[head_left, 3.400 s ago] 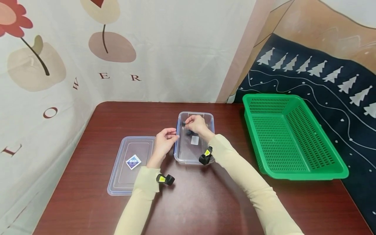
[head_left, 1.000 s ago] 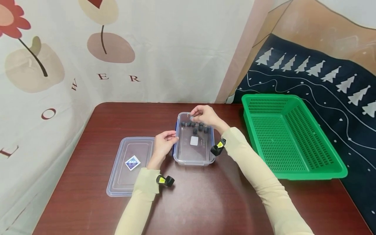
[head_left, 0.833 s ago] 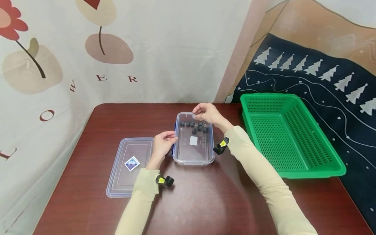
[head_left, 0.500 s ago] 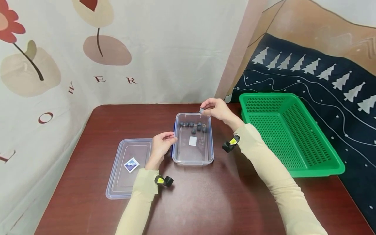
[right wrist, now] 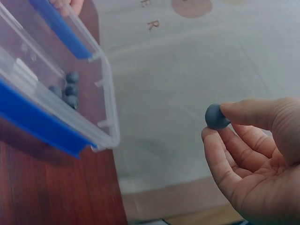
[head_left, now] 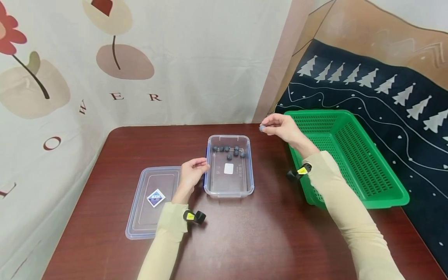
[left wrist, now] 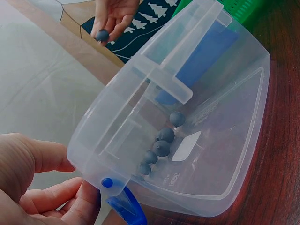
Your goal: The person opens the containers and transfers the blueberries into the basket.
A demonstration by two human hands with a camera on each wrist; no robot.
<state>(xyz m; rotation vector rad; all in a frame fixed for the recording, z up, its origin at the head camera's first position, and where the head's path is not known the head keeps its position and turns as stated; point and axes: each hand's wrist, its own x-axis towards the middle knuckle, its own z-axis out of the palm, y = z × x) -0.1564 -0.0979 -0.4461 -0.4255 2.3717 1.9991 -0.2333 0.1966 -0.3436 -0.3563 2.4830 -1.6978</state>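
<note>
A clear plastic food box (head_left: 229, 184) with blue side latches holds several blueberries (head_left: 229, 156) near its far end. At its left rim, the thumb and fingers of my left hand (head_left: 192, 175) grip the edge beside a blue latch (left wrist: 126, 206). My right hand (head_left: 285, 128) is up in the air between the box and the green basket. It pinches a single blueberry (right wrist: 217, 116) between thumb and fingertips, and this blueberry (left wrist: 101, 35) also shows at the top of the left wrist view.
The box's clear lid (head_left: 140, 221), with a blue and white label, lies flat on the left. A green slotted basket (head_left: 364, 159) stands at the right, partly behind my right forearm. The brown table (head_left: 231, 241) ends at a curtain (head_left: 196, 77) behind.
My right hand has come up out of the box with a blueberry and moved right, towards the green basket. My left hand stays at the box's left rim. The view shifts slightly.
</note>
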